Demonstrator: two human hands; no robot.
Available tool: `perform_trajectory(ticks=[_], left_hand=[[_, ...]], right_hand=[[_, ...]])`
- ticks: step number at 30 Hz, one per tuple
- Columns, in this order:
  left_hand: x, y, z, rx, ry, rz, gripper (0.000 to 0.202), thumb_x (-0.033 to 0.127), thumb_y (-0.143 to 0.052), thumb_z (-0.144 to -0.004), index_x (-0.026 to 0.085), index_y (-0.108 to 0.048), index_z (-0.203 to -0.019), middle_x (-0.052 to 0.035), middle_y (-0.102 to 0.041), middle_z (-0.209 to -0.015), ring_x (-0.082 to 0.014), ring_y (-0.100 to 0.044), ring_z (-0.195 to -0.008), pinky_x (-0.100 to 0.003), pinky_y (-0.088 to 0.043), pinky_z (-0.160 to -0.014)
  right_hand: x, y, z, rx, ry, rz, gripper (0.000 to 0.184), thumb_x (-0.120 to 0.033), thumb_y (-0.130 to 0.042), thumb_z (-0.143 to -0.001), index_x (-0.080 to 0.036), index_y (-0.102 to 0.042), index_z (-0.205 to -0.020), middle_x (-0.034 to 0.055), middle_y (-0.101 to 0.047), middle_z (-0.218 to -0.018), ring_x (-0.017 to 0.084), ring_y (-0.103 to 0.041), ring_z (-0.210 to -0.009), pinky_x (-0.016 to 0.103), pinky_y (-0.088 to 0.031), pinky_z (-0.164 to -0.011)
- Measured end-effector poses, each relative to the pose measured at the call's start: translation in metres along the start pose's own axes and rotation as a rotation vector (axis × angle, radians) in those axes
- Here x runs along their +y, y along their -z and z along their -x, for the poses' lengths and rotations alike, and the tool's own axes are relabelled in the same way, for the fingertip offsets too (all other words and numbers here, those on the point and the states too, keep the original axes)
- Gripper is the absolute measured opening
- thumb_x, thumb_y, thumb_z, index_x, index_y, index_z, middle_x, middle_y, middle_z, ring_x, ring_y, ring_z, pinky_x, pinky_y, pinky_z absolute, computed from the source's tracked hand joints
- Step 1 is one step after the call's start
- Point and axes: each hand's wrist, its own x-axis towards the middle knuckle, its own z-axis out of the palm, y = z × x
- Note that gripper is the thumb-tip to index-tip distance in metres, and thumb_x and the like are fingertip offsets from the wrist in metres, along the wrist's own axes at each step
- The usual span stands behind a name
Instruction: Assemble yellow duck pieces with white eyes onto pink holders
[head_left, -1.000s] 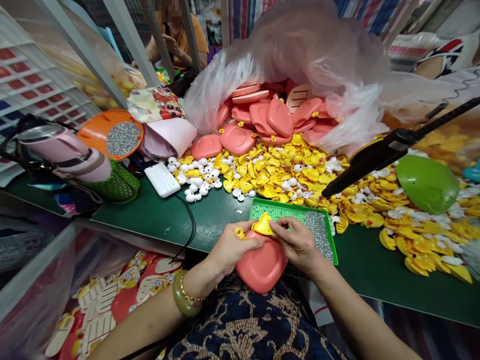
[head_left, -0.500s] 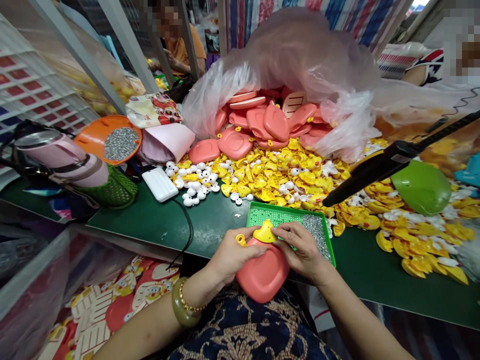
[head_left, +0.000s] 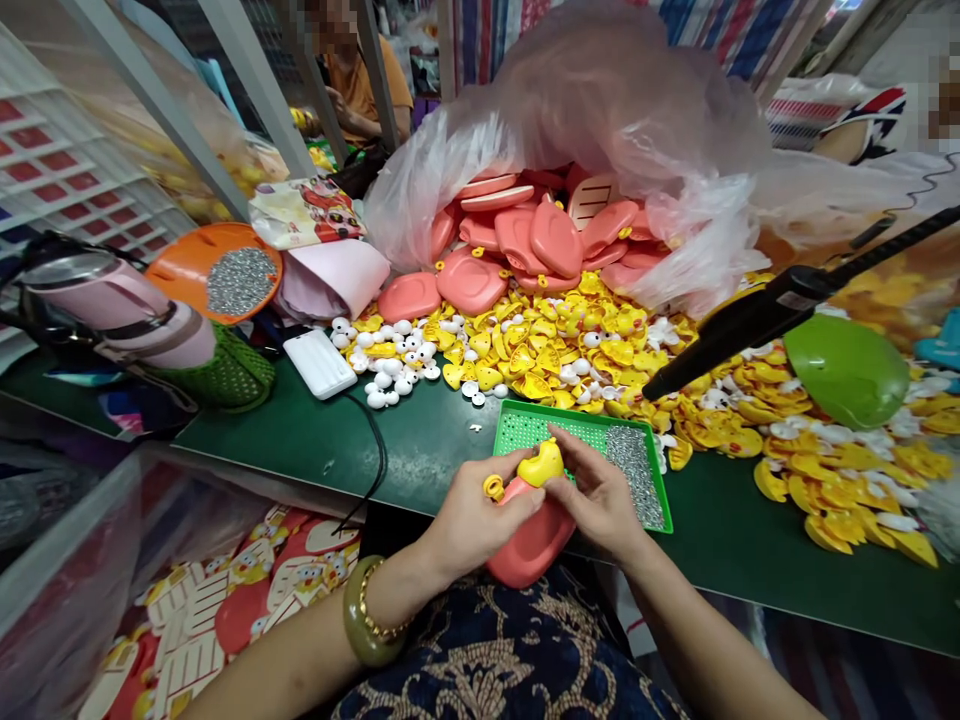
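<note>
My left hand grips a salmon-pink plastic shell at the table's near edge, with a small yellow ring showing beside its thumb. My right hand pinches a yellow duck-head piece against the top of that shell. Both hands are closed, just in front of a green tray with small metal screws heaped along its right side.
A pile of yellow pieces and white balls covers the green table. Pink shells spill from a plastic bag. A black tool, green dome, orange bowl of screws, white power bank. A person sits behind.
The pink shell has tilted more on edge and dropped lower between my hands. The yellow duck-head piece has turned and sits pressed at its top.
</note>
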Motion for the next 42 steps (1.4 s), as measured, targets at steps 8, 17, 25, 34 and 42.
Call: perform_trajectory(ticks=[8,17,25,34,42], left_hand=[[0.0,-0.006,0.005,0.066,-0.127,-0.134,0.029,0.02,-0.052,-0.083,0.013,-0.07,-0.104,-0.0063,-0.071,-0.082,-0.0169,-0.061,-0.074,-0.027,-0.047,-0.069],[-0.002,-0.003,0.007,0.131,-0.201,-0.322,0.025,0.02,-0.051,-0.084,0.013,-0.071,-0.098,-0.007,-0.07,-0.077,-0.0166,-0.061,-0.067,-0.028,-0.046,-0.064],[0.005,-0.007,0.014,0.039,-0.218,-0.343,0.026,0.021,-0.047,-0.087,0.012,-0.069,-0.098,-0.0089,-0.069,-0.08,-0.0169,-0.06,-0.068,-0.029,-0.044,-0.063],[0.001,-0.011,0.01,0.113,-0.281,-0.333,0.026,0.019,-0.05,-0.086,0.01,-0.071,-0.098,-0.0107,-0.071,-0.082,-0.0181,-0.064,-0.072,-0.029,-0.049,-0.068],[0.019,0.008,0.02,-0.006,-0.162,-0.203,0.028,0.021,-0.061,-0.082,0.015,-0.07,-0.108,-0.0071,-0.074,-0.095,-0.0171,-0.067,-0.076,-0.024,-0.052,-0.066]], right_hand=[[-0.012,0.001,-0.004,-0.022,-0.191,-0.201,0.017,-0.031,-0.073,-0.071,-0.026,-0.073,-0.088,0.0044,-0.07,-0.086,0.017,-0.065,-0.082,0.035,-0.057,-0.074],[-0.013,-0.007,-0.009,0.034,-0.197,-0.247,0.016,-0.035,-0.075,-0.068,-0.027,-0.075,-0.082,0.0028,-0.067,-0.078,0.016,-0.062,-0.076,0.033,-0.055,-0.069],[-0.025,0.005,-0.011,-0.122,-0.322,-0.331,0.023,-0.039,-0.072,-0.072,-0.022,-0.069,-0.087,0.0035,-0.066,-0.084,0.014,-0.063,-0.073,0.029,-0.056,-0.065],[-0.028,0.005,-0.014,-0.058,-0.221,-0.207,0.017,-0.037,-0.07,-0.075,-0.02,-0.071,-0.078,0.0034,-0.064,-0.076,0.014,-0.061,-0.071,0.028,-0.053,-0.063],[-0.021,0.013,-0.002,-0.09,-0.106,-0.276,0.009,-0.03,-0.07,-0.077,-0.026,-0.072,-0.084,0.004,-0.069,-0.089,0.016,-0.065,-0.084,0.034,-0.055,-0.075]])
